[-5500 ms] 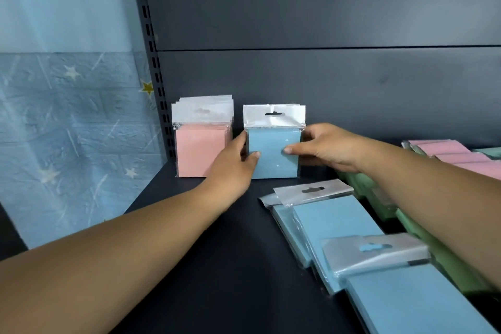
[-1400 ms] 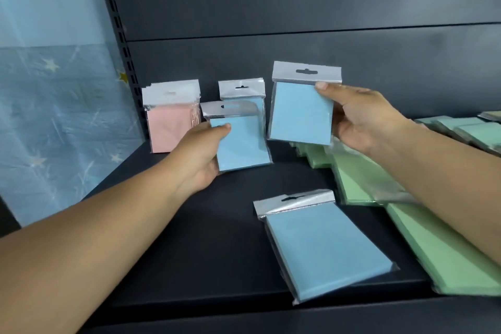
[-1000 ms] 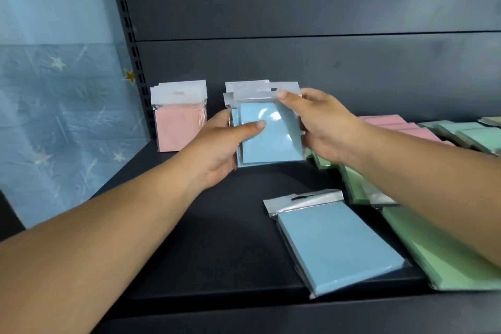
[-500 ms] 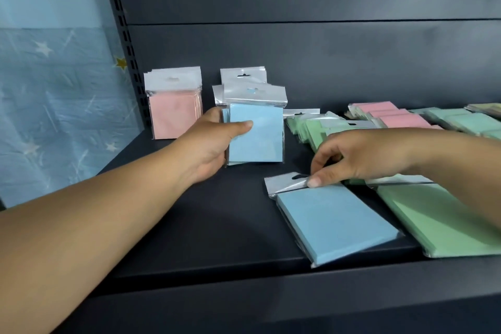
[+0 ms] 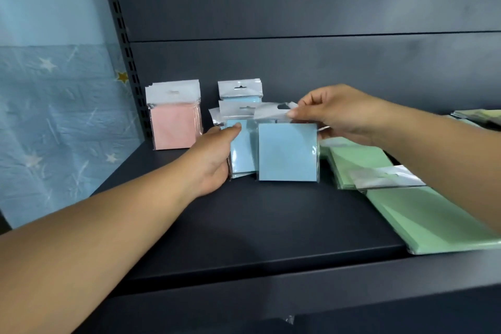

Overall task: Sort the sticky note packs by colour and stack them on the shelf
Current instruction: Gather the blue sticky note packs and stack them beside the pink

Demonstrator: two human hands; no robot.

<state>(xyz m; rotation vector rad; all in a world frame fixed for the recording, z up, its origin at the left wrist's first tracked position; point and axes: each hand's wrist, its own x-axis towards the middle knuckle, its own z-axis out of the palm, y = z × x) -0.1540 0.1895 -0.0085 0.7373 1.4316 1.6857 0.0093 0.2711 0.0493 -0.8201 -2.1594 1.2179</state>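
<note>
Nearest, the front edge of the dark shelf point(image 5: 271, 266) runs across the view. The landmark here is the blue sticky note pack point(image 5: 288, 151) that stands on its bottom edge in the middle of the shelf.

To the right of that blue pack, green sticky note packs point(image 5: 423, 214) lie flat on the shelf. One of them has its shiny hanger flap point(image 5: 385, 177) showing.

The right hand point(image 5: 336, 114) is just above the blue pack. Its fingertips pinch the clear flap at the top of the pack, so this grip is closed on the pack.

Just left of the blue pack, touching it, a small bunch of blue packs point(image 5: 242, 148) stands upright. The left hand point(image 5: 214, 157) holds that bunch from the left side, with the thumb across the front and the fingers curled behind.

Right behind the bunch, one more blue pack point(image 5: 240, 91) stands upright by the back wall.

Further left of the blue pack, well apart from it, a stack of pink sticky note packs point(image 5: 174, 116) stands upright near the shelf post point(image 5: 122, 43).
</note>
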